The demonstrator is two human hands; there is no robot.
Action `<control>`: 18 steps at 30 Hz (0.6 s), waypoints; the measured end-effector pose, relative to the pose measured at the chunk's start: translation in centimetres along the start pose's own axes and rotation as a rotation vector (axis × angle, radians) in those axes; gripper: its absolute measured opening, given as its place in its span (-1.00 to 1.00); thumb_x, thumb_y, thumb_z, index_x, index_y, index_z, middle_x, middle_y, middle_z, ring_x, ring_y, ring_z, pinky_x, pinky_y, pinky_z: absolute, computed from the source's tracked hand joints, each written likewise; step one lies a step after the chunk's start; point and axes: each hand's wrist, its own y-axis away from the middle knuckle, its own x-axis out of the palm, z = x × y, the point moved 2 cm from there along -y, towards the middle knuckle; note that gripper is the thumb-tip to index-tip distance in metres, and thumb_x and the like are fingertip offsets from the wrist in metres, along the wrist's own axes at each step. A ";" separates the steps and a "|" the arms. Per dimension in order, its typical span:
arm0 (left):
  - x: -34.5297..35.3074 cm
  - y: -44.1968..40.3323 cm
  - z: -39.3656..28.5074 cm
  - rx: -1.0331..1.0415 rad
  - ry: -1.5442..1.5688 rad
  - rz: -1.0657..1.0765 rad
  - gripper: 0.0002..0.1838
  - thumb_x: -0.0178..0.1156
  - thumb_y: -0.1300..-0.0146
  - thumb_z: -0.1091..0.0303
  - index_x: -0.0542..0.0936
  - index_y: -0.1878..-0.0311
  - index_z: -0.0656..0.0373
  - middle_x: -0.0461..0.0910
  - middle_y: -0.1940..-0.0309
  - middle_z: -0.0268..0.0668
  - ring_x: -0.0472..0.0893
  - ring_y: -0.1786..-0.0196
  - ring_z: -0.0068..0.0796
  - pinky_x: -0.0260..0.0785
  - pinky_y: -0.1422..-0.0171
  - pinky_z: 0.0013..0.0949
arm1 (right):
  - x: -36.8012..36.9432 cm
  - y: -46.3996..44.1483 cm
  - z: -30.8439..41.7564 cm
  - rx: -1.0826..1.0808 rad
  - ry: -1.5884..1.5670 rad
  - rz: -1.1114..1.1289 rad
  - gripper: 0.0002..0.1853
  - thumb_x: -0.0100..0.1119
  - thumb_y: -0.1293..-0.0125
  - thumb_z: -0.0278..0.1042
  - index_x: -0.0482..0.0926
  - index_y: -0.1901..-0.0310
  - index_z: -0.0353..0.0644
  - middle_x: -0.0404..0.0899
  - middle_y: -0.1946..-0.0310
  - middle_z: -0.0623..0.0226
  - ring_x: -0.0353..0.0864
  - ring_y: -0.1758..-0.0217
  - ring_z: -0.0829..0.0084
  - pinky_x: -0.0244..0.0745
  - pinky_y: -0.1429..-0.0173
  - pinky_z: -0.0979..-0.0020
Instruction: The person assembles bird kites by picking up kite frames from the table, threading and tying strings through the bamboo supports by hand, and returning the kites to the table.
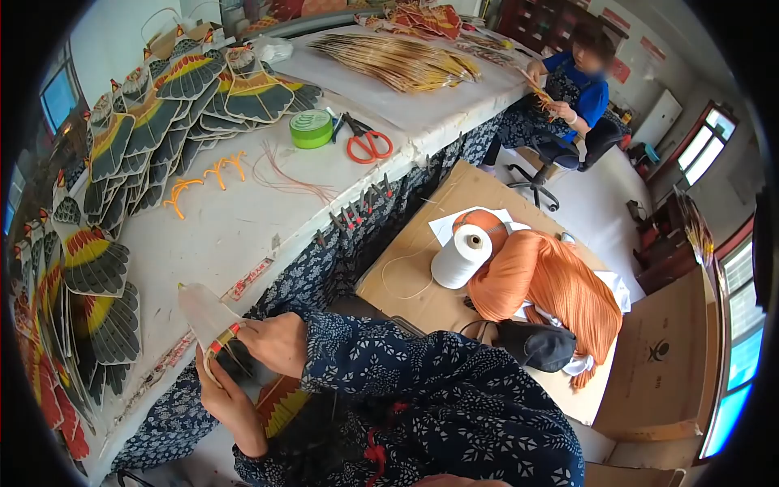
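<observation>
Near the table's front edge, both my hands hold one bird kite piece [203, 312], with a pale, see-through part and a red, yellow and dark painted part. My left hand [231, 402] is closed on its lower edge, thumb and fingers along the rim. From above, my right hand [277, 342] pinches it near the red and yellow band; its fingertips are partly hidden. Below my hands shows a red and yellow painted wing [280, 403]; whether it belongs to the held piece I cannot tell. Painted bird kites [96, 258] lie closest, left of my hands.
On the white table [235, 223] lie orange forked pieces [224, 170], green tape [311, 128], red-handled scissors [369, 147] and bundled sticks [389, 58]. A cardboard-topped surface on the right holds a white thread cone [461, 256] and orange fibre [544, 276]. A co-worker [578, 85] sits at the far end.
</observation>
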 end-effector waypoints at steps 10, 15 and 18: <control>0.8 0.2 -1.4 0.097 -0.010 0.023 -0.63 -0.06 -0.51 0.38 0.45 -0.29 0.29 0.67 0.16 0.08 0.72 0.18 -0.07 0.51 0.16 -0.22 | -1.8 1.3 -0.6 0.020 -0.027 -0.042 -0.76 0.20 -0.15 -0.46 0.51 0.14 -0.28 0.62 0.36 0.21 0.69 0.39 0.23 0.59 0.36 0.31; 1.1 0.3 -2.6 0.022 -0.026 0.084 -0.62 -0.06 -0.52 0.37 0.44 -0.29 0.34 0.65 0.11 0.11 0.68 0.13 -0.13 0.49 0.02 -0.27 | -2.1 1.9 -1.2 0.051 -0.038 -0.049 -0.75 0.22 -0.16 -0.48 0.50 0.10 -0.26 0.63 0.32 0.22 0.69 0.39 0.24 0.60 0.34 0.31; 1.3 0.3 -2.6 0.032 -0.060 0.094 -0.62 -0.06 -0.52 0.37 0.44 -0.29 0.32 0.65 0.09 0.11 0.69 0.11 -0.12 0.49 0.01 -0.25 | -1.9 2.3 -1.8 0.039 -0.044 -0.028 -0.65 0.24 -0.16 -0.47 0.48 -0.01 -0.26 0.64 0.27 0.22 0.69 0.38 0.24 0.60 0.33 0.31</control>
